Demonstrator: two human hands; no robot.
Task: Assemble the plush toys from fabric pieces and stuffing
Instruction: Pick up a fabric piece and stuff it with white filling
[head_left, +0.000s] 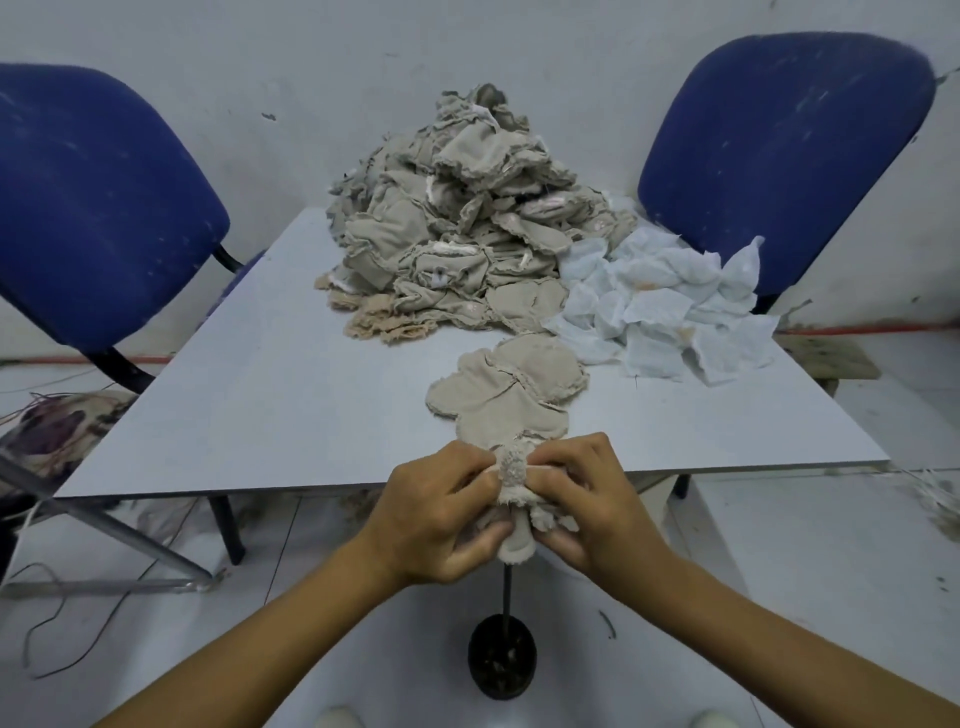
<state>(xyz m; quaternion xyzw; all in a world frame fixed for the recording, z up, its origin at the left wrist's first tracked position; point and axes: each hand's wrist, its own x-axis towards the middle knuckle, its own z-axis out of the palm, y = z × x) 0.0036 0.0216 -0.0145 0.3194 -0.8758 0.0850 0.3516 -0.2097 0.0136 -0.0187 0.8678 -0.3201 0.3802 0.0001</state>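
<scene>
Head view: grey table (270, 374), two blue chairs (98, 208), white wall; both hands (511, 512) pinch beige plush piece (511, 470).

A pale grey table (270, 374) carries the fabric. At its far edge rises a tall heap of beige fabric pieces (462, 223), with a few fluffier tan scraps (374, 317) lying at the heap's left foot. Just to the right of the heap, touching it, spreads a lower pile of white cloth pieces (670, 306). Nearer the front edge, apart from the heap, a small flat stack of beige pieces (506, 387) lies on the tabletop.
</scene>
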